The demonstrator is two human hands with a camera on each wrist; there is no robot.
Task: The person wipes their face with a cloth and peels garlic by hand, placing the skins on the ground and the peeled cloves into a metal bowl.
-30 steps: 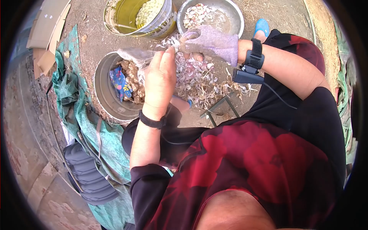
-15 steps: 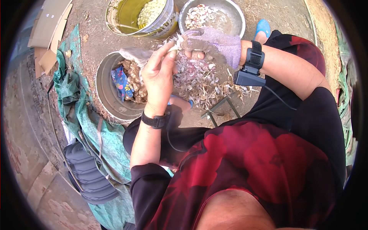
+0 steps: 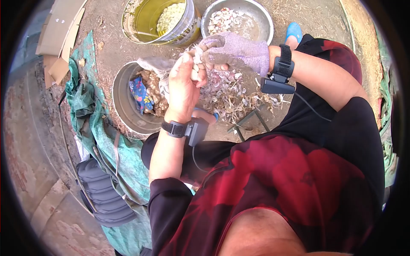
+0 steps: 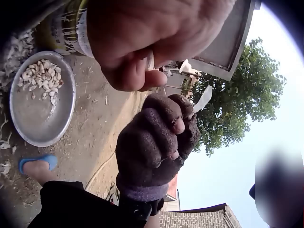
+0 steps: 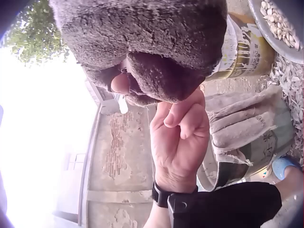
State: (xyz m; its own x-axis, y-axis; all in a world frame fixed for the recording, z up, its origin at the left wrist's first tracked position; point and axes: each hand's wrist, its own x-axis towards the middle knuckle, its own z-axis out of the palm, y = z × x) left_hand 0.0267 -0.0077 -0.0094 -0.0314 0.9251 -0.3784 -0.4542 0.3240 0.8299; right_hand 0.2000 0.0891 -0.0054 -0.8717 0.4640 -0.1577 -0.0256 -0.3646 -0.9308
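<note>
Bare and palm up, my left hand (image 3: 183, 87) curls its fingers round pale garlic cloves (image 3: 195, 73); a sliver of one (image 4: 150, 61) shows between its fingers in the left wrist view. My right hand (image 3: 235, 52), in a soiled purple glove, meets its fingertips and grips a whitish papery garlic piece (image 3: 197, 53). The gloved fingers are tightly bent, bare fingertips poking through, and a white bit (image 5: 123, 104) sticks out beside them in the right wrist view. The glove hides most of what it holds. Peeled cloves (image 3: 171, 17) lie in a yellowish bucket (image 3: 139, 36).
A metal basin (image 3: 267, 32) with cloves (image 3: 223, 20) stands behind the gloved hand. Garlic skins (image 3: 226, 87) cover the ground below. At left, a round bin (image 3: 121, 102) holds brown lumps and blue flowered cloth (image 3: 139, 94), a pale cloth (image 3: 153, 65) over its rim.
My left hand has turned palm up and its fingers have curled in, with cloves now showing in them. The right hand stays near the same place, still gripping its piece.
</note>
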